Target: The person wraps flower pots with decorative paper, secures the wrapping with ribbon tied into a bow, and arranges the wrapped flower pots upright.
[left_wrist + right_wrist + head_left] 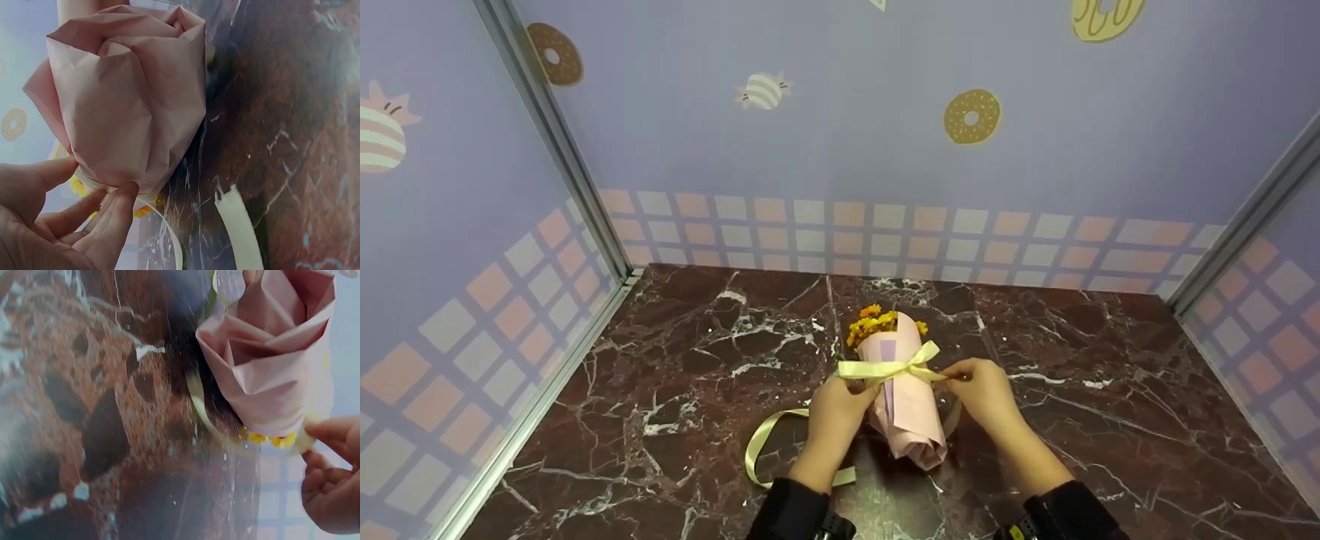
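Observation:
A bouquet wrapped in pale pink paper lies on the table, its yellow-orange flowers toward the back wall. Across its middle runs a pale yellow ribbon, tied in a bow at the right part of the wrap. My left hand is at the wrap's left side, its fingertips holding the ribbon against the paper. At the other side my right hand pinches the ribbon by the bow between thumb and forefinger. In the left wrist view the folded paper bottom faces the camera, hiding most of the flowers.
A long ribbon tail loops on the dark marbled table left of the bouquet and passes behind the left forearm. Another tail hangs on the right side. Patterned lilac wall panels enclose the back and both sides.

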A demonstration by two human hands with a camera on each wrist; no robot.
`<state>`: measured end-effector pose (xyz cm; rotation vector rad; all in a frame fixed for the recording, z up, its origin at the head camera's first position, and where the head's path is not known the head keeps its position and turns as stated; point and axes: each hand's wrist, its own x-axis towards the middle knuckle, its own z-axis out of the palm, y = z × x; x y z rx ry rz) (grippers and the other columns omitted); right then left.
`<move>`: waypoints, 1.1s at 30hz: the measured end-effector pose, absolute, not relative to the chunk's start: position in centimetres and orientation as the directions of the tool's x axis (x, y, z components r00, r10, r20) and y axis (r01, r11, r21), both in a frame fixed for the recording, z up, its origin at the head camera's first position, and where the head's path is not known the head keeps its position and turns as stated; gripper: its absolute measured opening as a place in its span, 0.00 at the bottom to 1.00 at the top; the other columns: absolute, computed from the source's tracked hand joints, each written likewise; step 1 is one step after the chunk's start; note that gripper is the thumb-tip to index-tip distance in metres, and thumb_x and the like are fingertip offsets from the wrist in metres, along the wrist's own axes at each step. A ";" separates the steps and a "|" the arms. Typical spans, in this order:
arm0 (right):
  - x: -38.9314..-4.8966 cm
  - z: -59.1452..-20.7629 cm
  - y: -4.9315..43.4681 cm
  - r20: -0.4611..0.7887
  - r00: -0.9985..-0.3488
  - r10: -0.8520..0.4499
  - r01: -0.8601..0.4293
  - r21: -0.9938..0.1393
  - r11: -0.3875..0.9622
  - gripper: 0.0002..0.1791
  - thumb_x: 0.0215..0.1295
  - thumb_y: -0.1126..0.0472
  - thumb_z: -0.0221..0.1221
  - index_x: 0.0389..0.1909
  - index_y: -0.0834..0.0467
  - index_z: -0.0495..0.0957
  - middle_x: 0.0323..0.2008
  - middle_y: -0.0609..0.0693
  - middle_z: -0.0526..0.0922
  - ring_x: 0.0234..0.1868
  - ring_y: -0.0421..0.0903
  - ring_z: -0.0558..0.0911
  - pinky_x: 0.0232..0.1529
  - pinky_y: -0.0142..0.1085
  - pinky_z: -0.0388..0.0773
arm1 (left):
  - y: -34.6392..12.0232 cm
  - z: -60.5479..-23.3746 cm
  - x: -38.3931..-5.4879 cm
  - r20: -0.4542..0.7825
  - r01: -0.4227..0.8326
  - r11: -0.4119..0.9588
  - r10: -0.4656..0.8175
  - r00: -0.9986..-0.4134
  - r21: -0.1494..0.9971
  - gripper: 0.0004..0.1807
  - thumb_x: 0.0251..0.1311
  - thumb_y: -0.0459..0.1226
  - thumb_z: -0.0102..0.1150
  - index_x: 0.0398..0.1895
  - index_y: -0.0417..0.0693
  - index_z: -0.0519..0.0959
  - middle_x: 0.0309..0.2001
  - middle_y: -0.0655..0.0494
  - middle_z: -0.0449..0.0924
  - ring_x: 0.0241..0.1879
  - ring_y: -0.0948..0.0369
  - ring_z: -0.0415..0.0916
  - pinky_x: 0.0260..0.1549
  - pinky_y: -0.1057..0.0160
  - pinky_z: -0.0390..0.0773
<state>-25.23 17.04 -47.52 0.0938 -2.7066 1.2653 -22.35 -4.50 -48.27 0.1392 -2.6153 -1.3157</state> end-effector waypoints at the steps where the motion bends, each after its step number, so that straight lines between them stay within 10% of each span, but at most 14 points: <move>1: -25.3 -47.5 17.1 0.174 -0.985 0.016 -0.121 -0.746 0.654 0.07 0.51 0.75 0.61 0.28 0.63 0.86 0.28 0.55 0.85 0.22 0.43 0.75 0.21 0.32 0.70 | -4.5 -48.3 -22.3 0.166 0.018 0.613 -0.185 -0.969 0.790 0.14 0.51 0.45 0.72 0.25 0.45 0.80 0.20 0.56 0.77 0.20 0.57 0.73 0.23 0.57 0.75; 12: -25.1 -48.0 15.0 -0.159 -0.987 -0.002 0.141 -0.884 0.446 0.16 0.67 0.62 0.55 0.44 0.72 0.78 0.26 0.54 0.79 0.27 0.46 0.79 0.30 0.39 0.80 | -3.1 -48.7 -22.5 0.311 0.070 0.797 -0.152 -0.938 0.600 0.14 0.59 0.39 0.64 0.22 0.38 0.82 0.23 0.41 0.82 0.28 0.43 0.82 0.27 0.46 0.79; 18: -25.8 -47.6 14.6 -0.308 -0.947 -0.093 0.279 -0.930 0.239 0.14 0.61 0.57 0.57 0.22 0.61 0.68 0.17 0.48 0.65 0.18 0.40 0.66 0.21 0.31 0.70 | -3.8 -48.2 -22.8 -0.079 -0.096 0.422 -0.057 -0.995 0.901 0.19 0.65 0.44 0.51 0.37 0.36 0.82 0.33 0.45 0.80 0.32 0.51 0.79 0.32 0.52 0.80; 23: -26.5 -47.6 14.7 -0.369 -0.918 -0.147 0.343 -0.923 0.172 0.26 0.62 0.48 0.61 0.14 0.55 0.62 0.13 0.46 0.61 0.16 0.39 0.66 0.20 0.32 0.70 | -4.6 -47.6 -23.0 -0.301 -0.295 0.067 0.135 -0.944 0.953 0.25 0.59 0.48 0.59 0.47 0.33 0.78 0.34 0.50 0.79 0.31 0.58 0.78 0.35 0.56 0.82; 33: -27.5 -47.9 14.3 -0.412 -0.907 -0.091 0.386 -0.897 0.218 0.31 0.59 0.45 0.64 0.44 0.72 0.78 0.27 0.56 0.83 0.29 0.47 0.83 0.35 0.41 0.82 | -4.0 -47.6 -25.0 -0.285 -0.279 0.074 0.099 -0.953 0.958 0.33 0.58 0.52 0.65 0.52 0.29 0.75 0.42 0.41 0.80 0.38 0.51 0.81 0.37 0.54 0.83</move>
